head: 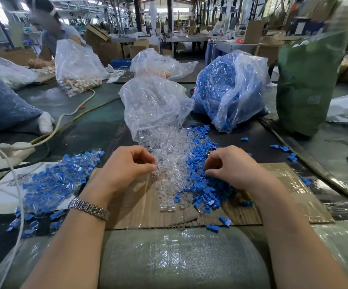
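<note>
Fingerwork at two loose heaps

Clear pieces (pixel 168 161) lie in a spill down the middle of the cardboard sheet (pixel 283 197), running out of the mouth of a clear bag (pixel 154 105) behind them. Blue pieces (pixel 200 184) are heaped just beside them on the right, and the two heaps touch and mix along their shared edge.

I see the left hand (pixel 125 165) at the left edge of the clear heap. Its fingers are curled and its thumb tip is pressed to the fingertips, pinching at the clear pieces. A metal wristwatch (pixel 89 208) is on that wrist.

The right hand (pixel 231 163) is on top of the blue heap, knuckles up, with fingers curled down and the thumb dug in among the pieces. I cannot tell whether one is caught between them.

Further out:
- The mixed pile (pixel 56 180) of blue and clear parts lies left of the cardboard, partly on a white sheet.
- A white cable (pixel 20 205) crosses that pile's near edge.
- Bubble wrap (pixel 179 257) covers the near rim between my forearms.
- The blue-filled bag (pixel 229 86) stands behind the blue heap, with a green sack (pixel 306 80) to its right.
- Stray blue parts are scattered on the dark mat at right.
- Another person (pixel 54 28) bends over a bag at the far left.
</note>
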`<state>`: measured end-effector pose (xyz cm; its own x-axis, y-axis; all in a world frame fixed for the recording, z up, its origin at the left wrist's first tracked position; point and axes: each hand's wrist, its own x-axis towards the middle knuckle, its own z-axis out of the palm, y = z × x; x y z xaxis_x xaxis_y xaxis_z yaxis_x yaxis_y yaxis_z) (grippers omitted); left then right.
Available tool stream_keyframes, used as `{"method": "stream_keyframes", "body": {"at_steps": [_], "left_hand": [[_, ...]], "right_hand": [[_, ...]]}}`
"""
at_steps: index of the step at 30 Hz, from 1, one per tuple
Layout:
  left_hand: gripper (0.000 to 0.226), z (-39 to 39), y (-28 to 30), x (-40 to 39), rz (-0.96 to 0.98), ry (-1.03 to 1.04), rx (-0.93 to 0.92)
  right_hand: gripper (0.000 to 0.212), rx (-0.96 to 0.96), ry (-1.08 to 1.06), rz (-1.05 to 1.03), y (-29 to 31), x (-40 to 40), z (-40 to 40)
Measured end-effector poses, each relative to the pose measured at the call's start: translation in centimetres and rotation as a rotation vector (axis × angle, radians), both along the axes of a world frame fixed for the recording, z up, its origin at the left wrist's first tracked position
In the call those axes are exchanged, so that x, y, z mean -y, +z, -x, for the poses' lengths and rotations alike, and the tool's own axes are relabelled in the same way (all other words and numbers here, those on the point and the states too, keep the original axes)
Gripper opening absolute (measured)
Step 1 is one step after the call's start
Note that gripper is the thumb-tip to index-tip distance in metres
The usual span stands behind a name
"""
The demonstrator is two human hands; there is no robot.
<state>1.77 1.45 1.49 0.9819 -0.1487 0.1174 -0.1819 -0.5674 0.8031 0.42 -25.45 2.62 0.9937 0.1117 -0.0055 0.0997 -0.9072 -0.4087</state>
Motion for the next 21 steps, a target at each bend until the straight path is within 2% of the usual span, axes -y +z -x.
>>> {"method": "stream_keyframes", "body": {"at_steps": [5,10,14,16,19,21], "left_hand": [[0.014,-0.2,0.5,1.2,0.202,-0.025,-0.071],[0.024,0.1,1.3,3.2,0.556,-0.075,-0.223],[0.034,0.6,0.7,3.7,0.839,-0.061,-0.379],[0.032,0.6,0.5,3.7,0.959,-0.031,-0.404],[0.031,0.6,-0.1,3.8,1.029,0.008,-0.388],[0.032,0.7,-0.6,3.9,1.05,0.008,-0.381]], "right_hand": [[0.013,0.024,0.026,0.16,0.0,-0.5,-0.1],[0.014,0.053,0.024,0.214,0.0,-0.9,-0.2],[0.009,0.058,0.029,0.193,-0.1,-0.9,-0.1],[0.014,0.085,0.004,0.138,0.0,-0.8,-0.1],[0.02,0.111,-0.046,0.06,0.1,-0.2,0.0],[0.013,0.057,-0.018,0.051,0.2,0.3,0.1]]}}
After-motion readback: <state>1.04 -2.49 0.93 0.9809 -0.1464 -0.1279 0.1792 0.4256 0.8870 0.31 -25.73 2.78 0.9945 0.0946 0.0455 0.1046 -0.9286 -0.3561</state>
